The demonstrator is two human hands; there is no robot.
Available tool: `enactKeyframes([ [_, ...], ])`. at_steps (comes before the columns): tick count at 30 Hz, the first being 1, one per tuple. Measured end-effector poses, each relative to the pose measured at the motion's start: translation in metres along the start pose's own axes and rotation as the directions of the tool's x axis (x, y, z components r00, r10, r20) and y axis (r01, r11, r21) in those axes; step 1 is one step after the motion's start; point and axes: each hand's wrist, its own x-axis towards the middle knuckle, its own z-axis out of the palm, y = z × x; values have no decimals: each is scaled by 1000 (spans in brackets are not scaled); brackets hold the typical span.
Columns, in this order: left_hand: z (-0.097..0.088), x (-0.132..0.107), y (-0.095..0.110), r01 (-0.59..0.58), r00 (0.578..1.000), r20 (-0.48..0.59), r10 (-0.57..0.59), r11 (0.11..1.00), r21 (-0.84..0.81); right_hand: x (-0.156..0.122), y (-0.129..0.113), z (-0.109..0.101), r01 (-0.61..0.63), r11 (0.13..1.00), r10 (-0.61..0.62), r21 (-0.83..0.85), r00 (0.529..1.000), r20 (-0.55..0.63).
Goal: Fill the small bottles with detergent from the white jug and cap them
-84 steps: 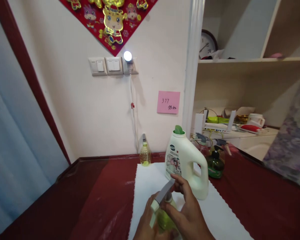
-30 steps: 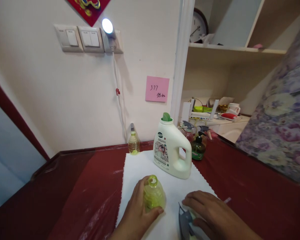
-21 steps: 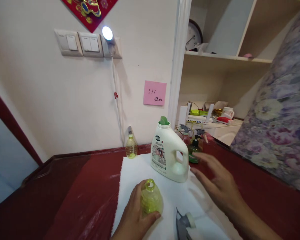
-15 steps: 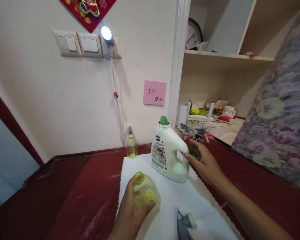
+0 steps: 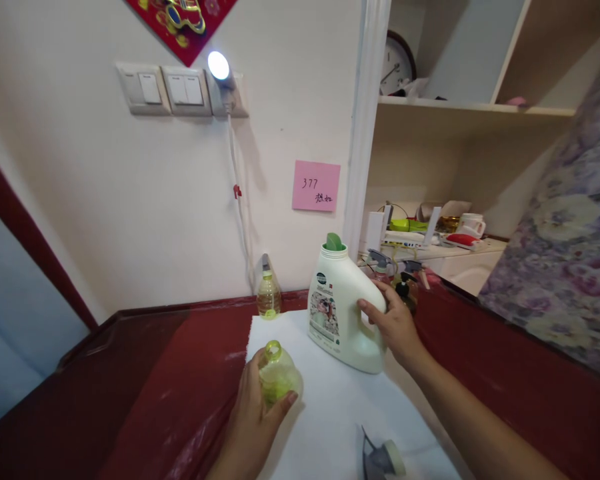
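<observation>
Left hand (image 5: 253, 420) wrapped around open-necked yellow-green bottle (image 5: 277, 382), near left edge of white mat (image 5: 330, 407). Right hand (image 5: 393, 323) gripped handle of white detergent jug (image 5: 343, 313), upright at mat's far edge. Grey spray head (image 5: 380, 459) lay at mat's near edge.
</observation>
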Motion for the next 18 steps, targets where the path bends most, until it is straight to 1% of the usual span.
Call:
enactKeyframes([
  [4, 0, 0, 3, 14, 1000, 20, -14, 1000, -9, 0, -9, 11, -3, 1000, 4, 15, 998, -55],
  [6, -1, -1, 3, -5, 1000, 21, 4, 1000, 12, 0, -15, 14, 4, 1000, -4, 11, 998, -67],
  [8, -1, -1, 2, -25, 1000, 19, 24, 999, 28, 0, -23, 13, 13, 1000, -14, -4, 998, -66],
  [10, -1, -1, 3, -30, 999, 19, 29, 999, 40, -3, -34, 6, 26, 999, -28, -22, 998, -52],
  [13, -1, -2, 8, -3, 1000, 15, 3, 999, 50, -10, -57, -12, 87, 991, -90, -97, 996, -23],
  [16, -1, -4, 13, 19, 1000, 11, -19, 997, 69, -21, -79, -33, 173, 948, -169, -265, 985, 38],
  [18, 0, -6, 15, 12, 1000, 18, -13, 997, 78, -31, -90, -46, 251, 892, -222, -376, 968, 120],
])
